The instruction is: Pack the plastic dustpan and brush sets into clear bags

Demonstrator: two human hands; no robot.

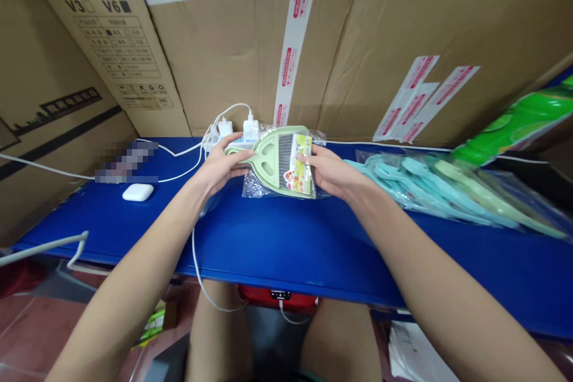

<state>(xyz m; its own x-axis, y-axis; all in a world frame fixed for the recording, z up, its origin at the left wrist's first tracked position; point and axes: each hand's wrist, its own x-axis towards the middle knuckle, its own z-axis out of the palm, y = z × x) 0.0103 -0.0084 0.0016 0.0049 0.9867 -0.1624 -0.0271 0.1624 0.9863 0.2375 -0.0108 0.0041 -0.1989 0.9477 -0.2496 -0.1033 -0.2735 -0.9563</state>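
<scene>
Forearms (147, 262) outstretched — left hand (219, 164), right hand (329, 173), fingers clamped on the bagged dustpan (268, 158).

The dustpan (268, 158) held between the left hand (219, 168) and the right hand (331, 174) is showing as smooth, pale green moulded plastic with a soft sheen. The bag (255, 188) around it is looking like thin clear plastic film, crinkled and catching glints. The label (299, 164) is reading as printed paper or card, probably glossy, though it is too small to be sure. The table (286, 239) is presenting a smooth, glossy blue surface. The boxes (215, 59) behind are showing matt brown cardboard, creased in places, with shiny white tape (289, 54) running over it. The earbud case (138, 192) is gleaming as smooth white plastic. The pile (439, 188) at the right is lying in crinkly clear film.
</scene>
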